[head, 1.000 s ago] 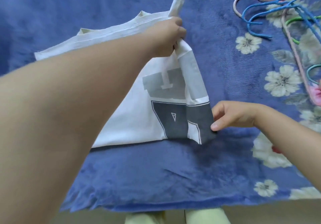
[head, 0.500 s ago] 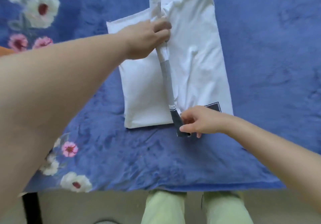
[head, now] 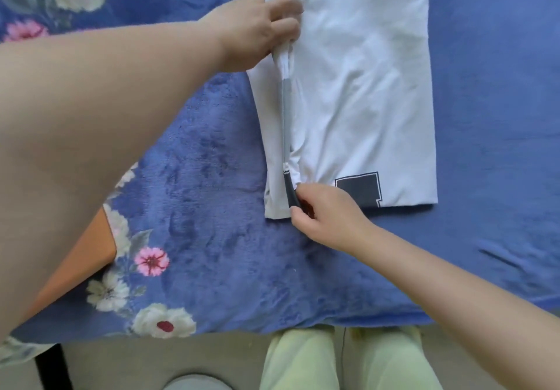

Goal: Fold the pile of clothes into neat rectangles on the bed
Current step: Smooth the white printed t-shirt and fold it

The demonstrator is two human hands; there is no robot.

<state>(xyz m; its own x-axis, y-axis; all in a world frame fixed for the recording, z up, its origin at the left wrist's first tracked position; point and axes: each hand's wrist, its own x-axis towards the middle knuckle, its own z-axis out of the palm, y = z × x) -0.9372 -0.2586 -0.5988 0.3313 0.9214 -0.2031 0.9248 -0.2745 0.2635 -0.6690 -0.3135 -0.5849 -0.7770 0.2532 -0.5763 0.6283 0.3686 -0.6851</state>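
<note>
Both hands are seen pinching a raised fold of a white T-shirt that is spread on a blue floral blanket covering the bed. At the far end of the fold, the cloth is gripped by the left hand, its fingers curled around the ridge. At the near end, by the hem, the dark printed part of the fold is held between thumb and fingers of the right hand. To the right of the ridge, the shirt is laid flat, a dark printed patch being visible near its lower edge. Pale green trousers are seen below the blanket's edge.
</note>
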